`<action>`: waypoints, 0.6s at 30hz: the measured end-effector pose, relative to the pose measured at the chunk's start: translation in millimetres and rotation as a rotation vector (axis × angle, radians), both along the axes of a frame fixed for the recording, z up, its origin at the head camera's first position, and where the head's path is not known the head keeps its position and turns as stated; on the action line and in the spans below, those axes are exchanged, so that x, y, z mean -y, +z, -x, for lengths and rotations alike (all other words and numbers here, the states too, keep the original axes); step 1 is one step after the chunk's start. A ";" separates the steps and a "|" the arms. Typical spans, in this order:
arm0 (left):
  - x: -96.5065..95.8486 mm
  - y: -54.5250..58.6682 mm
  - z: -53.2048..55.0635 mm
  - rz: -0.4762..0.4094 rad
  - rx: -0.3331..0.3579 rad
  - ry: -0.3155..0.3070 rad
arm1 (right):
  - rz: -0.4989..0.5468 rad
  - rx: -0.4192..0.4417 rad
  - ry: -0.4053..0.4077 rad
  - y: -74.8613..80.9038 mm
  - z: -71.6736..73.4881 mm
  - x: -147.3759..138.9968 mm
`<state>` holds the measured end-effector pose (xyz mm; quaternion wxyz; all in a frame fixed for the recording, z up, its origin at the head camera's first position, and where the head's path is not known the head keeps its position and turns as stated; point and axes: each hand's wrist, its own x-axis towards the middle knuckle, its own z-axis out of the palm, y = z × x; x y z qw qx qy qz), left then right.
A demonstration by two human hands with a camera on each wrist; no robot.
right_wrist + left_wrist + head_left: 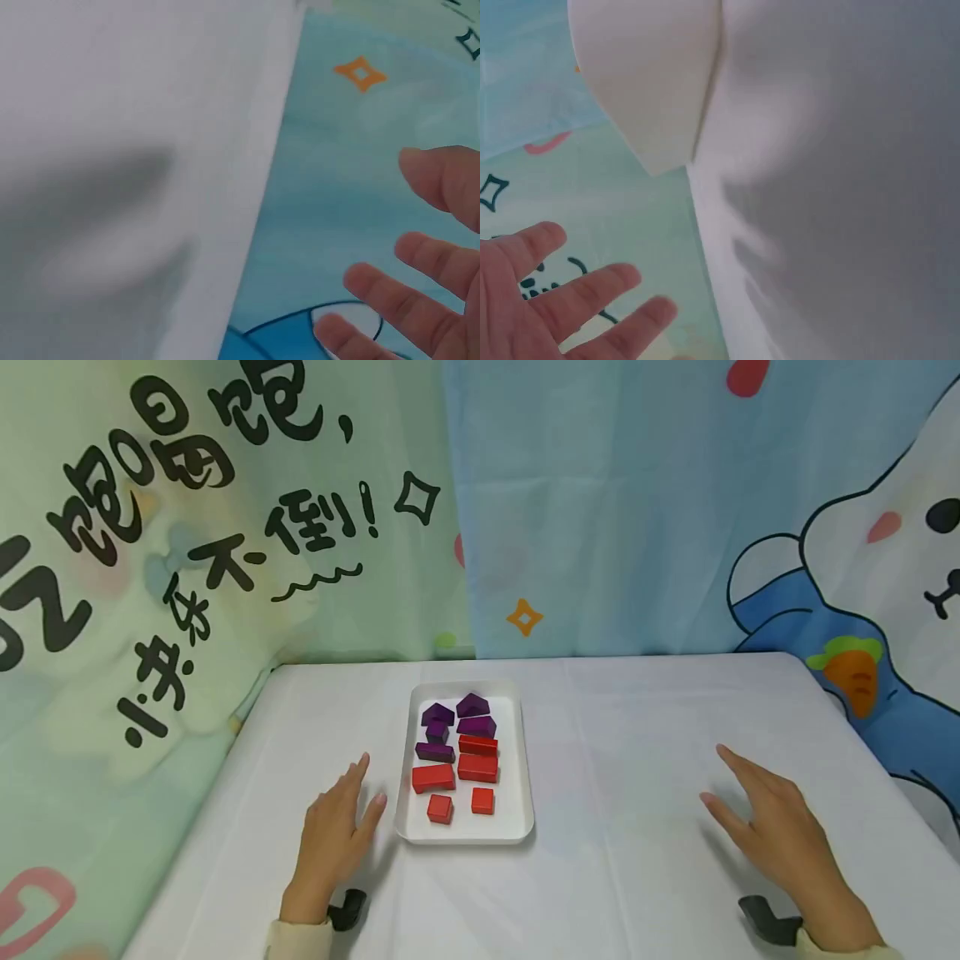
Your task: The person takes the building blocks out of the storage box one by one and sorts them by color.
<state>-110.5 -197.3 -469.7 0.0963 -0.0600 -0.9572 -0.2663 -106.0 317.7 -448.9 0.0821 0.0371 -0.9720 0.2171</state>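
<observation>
A white tray (510, 810) holds several purple and red blocks. Toward its far end lie purple pieces, among them a house-shaped block (473, 705) and a long flat block (435, 752). Nearer sit red oblong blocks, such as one red bar (432, 778), and two red cubes, one a left cube (440, 809) and the other a right cube (483, 801). My left hand (335, 833) hovers just left of the tray, fingers extended, holding nothing. Far to the right, my right hand (783, 831) is held over the table with fingers spread and nothing in it.
A white cloth covers the table (615, 760). Behind it hang a green curtain (360, 618) with black lettering and a blue curtain (600, 527) with a cartoon animal at the right. Each wrist carries a black mount, such as the right mount (768, 922).
</observation>
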 end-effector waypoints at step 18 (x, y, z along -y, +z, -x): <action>-12.7 -16.3 10.3 -0.641 0.213 -0.124 | 0.115 -0.015 0.134 26.8 7.1 88.6</action>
